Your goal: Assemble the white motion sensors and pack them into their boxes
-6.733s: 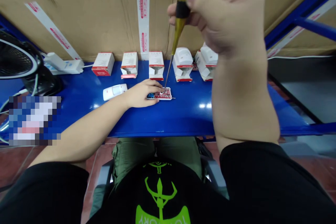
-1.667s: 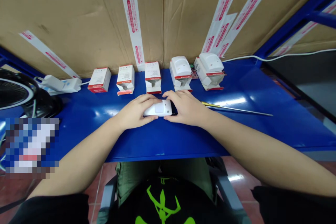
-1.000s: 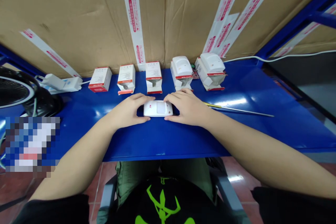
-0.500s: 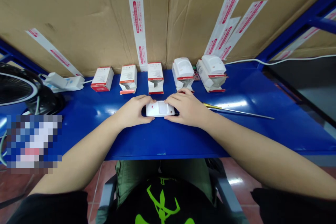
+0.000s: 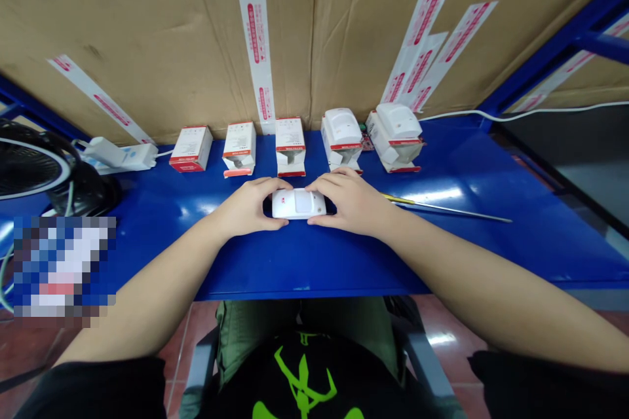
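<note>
A white motion detector [image 5: 299, 203] lies lengthwise across the blue table, its window facing up. My left hand [image 5: 248, 208] grips its left end between thumb and fingers. Around the right end, my right hand [image 5: 348, 204] is closed the same way. Just right of that hand, partly hidden behind it, lies a long screwdriver [image 5: 442, 209] with a yellow handle. Two more white detectors rest on small cartons behind: one detector [image 5: 344, 125] on the fourth carton, another detector [image 5: 399, 120] on the rightmost.
Along the back stand a closed carton [image 5: 191, 147], an open-flapped carton [image 5: 239, 147] and a middle carton [image 5: 290, 146]. A power strip [image 5: 130, 157] and a black fan [image 5: 73, 177] are at the left. Taped cardboard [image 5: 196, 33] walls the back of the blue table [image 5: 295, 268].
Almost nothing differs. Both hands keep their hold on the detector, and the view has shifted very slightly.
</note>
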`<state>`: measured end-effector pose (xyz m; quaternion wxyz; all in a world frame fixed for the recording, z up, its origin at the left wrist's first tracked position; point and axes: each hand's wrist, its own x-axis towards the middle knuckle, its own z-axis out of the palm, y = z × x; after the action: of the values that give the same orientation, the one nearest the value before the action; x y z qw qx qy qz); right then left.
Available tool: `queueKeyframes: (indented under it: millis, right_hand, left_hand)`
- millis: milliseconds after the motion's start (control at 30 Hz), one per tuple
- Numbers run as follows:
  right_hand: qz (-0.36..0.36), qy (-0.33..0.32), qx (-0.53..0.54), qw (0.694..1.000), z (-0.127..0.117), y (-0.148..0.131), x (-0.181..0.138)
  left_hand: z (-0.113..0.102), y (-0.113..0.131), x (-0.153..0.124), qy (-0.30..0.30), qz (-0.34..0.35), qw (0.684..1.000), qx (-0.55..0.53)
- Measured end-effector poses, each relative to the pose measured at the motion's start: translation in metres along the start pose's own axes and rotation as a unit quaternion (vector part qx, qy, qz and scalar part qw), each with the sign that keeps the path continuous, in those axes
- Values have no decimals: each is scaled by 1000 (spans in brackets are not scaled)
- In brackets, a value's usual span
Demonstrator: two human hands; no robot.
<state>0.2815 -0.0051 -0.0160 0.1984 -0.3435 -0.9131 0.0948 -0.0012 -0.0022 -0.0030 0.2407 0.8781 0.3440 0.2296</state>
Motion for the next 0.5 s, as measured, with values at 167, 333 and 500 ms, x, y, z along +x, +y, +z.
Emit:
queueKeyframes:
  millis: [167, 333, 500]
  right_hand:
    - [7, 2, 18, 1000, -2, -1, 0]
    - [25, -8, 38, 999, -5, -2, 1]
    - [34, -9, 43, 998, -5, -3, 1]
  left_hand:
    - [0, -1, 0, -3, -5, 1000, 1]
    - [-1, -1, -1, -6, -4, 1000, -2]
    - [-1, -1, -1, -10, 2, 1000, 8]
